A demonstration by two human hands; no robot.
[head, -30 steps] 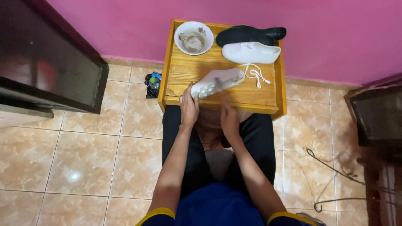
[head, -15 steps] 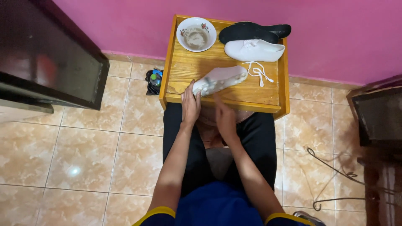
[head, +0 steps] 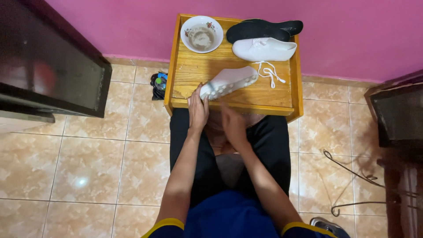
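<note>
A white studded shoe (head: 229,81) lies sole-up on a small wooden table (head: 273,94). My left hand (head: 198,108) grips its near end at the table's front edge. My right hand (head: 232,125) hovers just below that edge, over my lap, blurred, and I cannot tell whether it holds anything. Further back on the table lie a second white shoe (head: 264,48), loose white laces (head: 269,71) and two black insoles (head: 263,28). A white bowl (head: 202,34) with murky liquid stands at the back left corner.
A pink wall runs behind the table. A dark cabinet (head: 44,70) stands at the left and dark furniture (head: 398,114) at the right. A small colourful object (head: 158,83) lies on the tiled floor by the table's left side. A black wire stand (head: 352,176) sits at lower right.
My right hand has drawn back from the shoe's sole towards my lap. My left hand keeps its hold on the shoe. The view has shifted slightly.
</note>
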